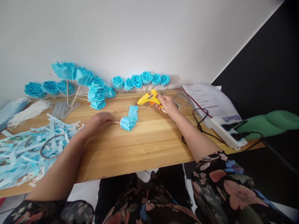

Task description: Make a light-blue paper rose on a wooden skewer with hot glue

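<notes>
My left hand (100, 122) pinches the thin wooden stick (117, 122) of a blue paper flower (127, 123), which lies sideways just above or on the table. A blue strip of petals (133, 112) extends from the flower up toward the back. In my right hand (166, 104) is a yellow glue gun (149, 97), its fingers wrapped round the handle near an orange trigger. The gun's nozzle points left and down, close to the top end of the petal strip; whether they touch is hard to tell.
Finished blue flowers (136, 81) on sticks lean along the wall. Paper scraps (28, 152) pile up at the left, beside bundled white strips (30, 112). At the right are a power strip (226, 133), black cables, printed paper (205, 99) and tape rolls (181, 100).
</notes>
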`<state>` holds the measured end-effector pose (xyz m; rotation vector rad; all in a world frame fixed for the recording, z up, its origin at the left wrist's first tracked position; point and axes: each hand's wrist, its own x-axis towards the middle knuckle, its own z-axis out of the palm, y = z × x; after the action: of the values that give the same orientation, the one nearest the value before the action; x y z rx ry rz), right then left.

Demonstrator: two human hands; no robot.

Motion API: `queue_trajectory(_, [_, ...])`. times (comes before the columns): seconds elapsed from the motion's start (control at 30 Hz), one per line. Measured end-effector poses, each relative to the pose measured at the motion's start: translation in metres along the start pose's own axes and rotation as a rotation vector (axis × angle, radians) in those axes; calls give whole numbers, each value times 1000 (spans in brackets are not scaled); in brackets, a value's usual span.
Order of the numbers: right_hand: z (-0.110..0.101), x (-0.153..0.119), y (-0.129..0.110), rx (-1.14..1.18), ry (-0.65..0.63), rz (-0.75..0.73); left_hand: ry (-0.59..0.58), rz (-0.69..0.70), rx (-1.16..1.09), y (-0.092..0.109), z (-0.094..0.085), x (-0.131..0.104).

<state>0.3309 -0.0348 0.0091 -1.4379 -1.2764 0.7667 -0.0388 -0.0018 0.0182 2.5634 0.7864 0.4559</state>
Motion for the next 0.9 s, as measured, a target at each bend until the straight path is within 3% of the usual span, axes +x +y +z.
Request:
queue_trajectory(0.37, [2, -3, 6, -131, -89, -74, -28, -21, 4, -1, 0, 1])
queue_trajectory(0.57, [1, 1, 8, -31, 0, -20, -24, -28, 11, -3, 1, 0])
queue_trajectory(0.9, [2, -1, 9, -107, -29, -66, -29, -33, 4, -3, 2, 0])
